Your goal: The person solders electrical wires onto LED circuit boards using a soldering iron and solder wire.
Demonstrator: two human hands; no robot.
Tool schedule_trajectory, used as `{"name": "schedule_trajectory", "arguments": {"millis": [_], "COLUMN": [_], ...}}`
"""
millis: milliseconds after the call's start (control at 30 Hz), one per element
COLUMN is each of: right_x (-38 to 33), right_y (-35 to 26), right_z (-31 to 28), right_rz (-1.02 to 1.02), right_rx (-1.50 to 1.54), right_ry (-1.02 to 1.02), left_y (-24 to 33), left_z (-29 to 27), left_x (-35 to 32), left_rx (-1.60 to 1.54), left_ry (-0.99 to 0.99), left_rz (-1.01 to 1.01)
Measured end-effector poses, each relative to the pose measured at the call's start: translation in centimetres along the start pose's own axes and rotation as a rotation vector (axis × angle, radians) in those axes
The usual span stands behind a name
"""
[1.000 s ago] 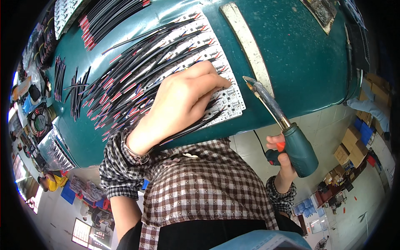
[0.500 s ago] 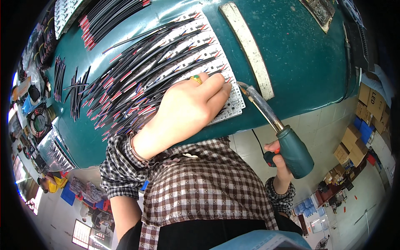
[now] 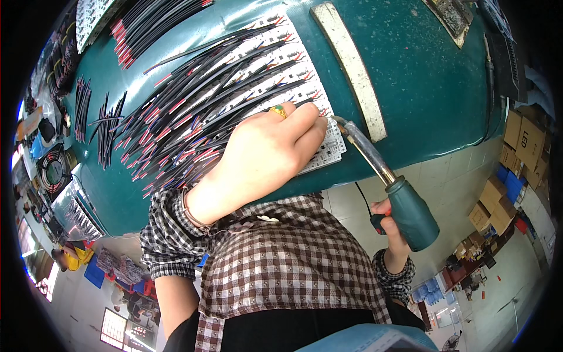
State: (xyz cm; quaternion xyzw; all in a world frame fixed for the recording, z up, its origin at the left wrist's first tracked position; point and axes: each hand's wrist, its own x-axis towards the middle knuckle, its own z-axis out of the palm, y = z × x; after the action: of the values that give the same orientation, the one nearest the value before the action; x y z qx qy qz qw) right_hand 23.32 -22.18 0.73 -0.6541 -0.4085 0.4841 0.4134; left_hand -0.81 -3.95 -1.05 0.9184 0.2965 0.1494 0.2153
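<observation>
Left hand: the left hand (image 3: 264, 155) lies palm down, fingers flat and spread, pressing on the white circuit board panel (image 3: 319, 154) and the wire ends over it; nothing is closed in its grip. A gold ring (image 3: 278, 111) sits on one finger.
Right hand: the right hand (image 3: 388, 222) is wrapped around the lower end of the soldering iron (image 3: 387, 179), off the near edge of the bench; fingers closed on the teal handle.
Iron: metal shaft runs up and left from the handle; its tip meets the board's right edge, just beside the left fingertips (image 3: 316, 120). Whether the tip actually touches a pad I cannot tell, the spot is too small.
Board: flat on the green bench top (image 3: 434, 88), near its front edge, mostly covered by the hand and wires.
Wires: black wires with red ends (image 3: 199, 105) fan across the board toward upper right and lower left; more bundles (image 3: 149, 23) lie farther back, small groups (image 3: 97, 120) to the left.
Bench: a pale flat strip (image 3: 349, 67) lies just right of the board.
Surroundings: a small fan (image 3: 54, 171) at the left rim; cardboard boxes (image 3: 522, 152) on the floor at right.
Clothing: checked shirt (image 3: 281, 258), sleeves to the wrists.
</observation>
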Motion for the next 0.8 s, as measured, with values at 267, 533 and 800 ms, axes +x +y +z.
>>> {"name": "schedule_trajectory", "arguments": {"millis": [267, 533, 800], "right_x": [0.7, -0.2, 0.9], "right_y": [0.2, -1.7, -1.0], "right_z": [-0.2, 0.2, 1.1], "right_rz": [-0.095, 0.120, -0.051], "right_rx": [-0.130, 0.411, 0.380], "right_ry": [-0.094, 0.090, 0.103], "left_y": [-0.6, 0.3, 2.1], "left_z": [0.3, -1.0, -5.4], "left_x": [-0.1, 1.3, -2.5], "left_rx": [0.002, -0.059, 0.127], "left_ry": [-0.003, -0.003, 0.254], "left_rz": [-0.011, -0.010, -0.043]}}
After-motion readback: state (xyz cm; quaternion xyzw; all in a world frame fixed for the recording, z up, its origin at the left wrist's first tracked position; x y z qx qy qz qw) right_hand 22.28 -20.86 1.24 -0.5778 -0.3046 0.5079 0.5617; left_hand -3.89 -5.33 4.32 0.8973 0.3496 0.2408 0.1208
